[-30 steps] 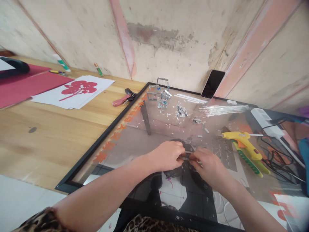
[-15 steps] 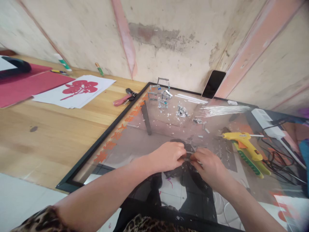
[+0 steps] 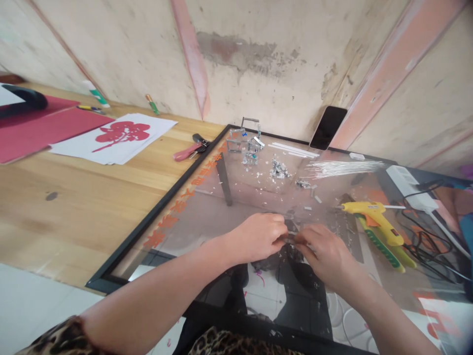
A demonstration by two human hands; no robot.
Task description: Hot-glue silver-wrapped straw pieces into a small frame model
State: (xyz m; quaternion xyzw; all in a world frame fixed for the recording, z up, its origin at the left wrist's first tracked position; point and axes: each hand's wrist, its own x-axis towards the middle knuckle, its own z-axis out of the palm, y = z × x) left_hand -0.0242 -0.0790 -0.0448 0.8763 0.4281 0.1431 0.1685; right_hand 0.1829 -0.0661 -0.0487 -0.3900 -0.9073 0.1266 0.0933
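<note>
While looking down on framed glass panel (image 3: 192, 217), noted thin silvery strip (image 3: 291, 237) pinched between fingertips of left hand (image 3: 262, 237) and right hand (image 3: 327, 252), just above panel toward its near edge. Judged best handled with wrists braced, pressure short and even, clear of glue gun (image 3: 373, 219) by right edge.

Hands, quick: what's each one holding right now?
Left hand: closed, pinching a small silvery strip.
Right hand: closed, pinching the same strip's other end.
</note>
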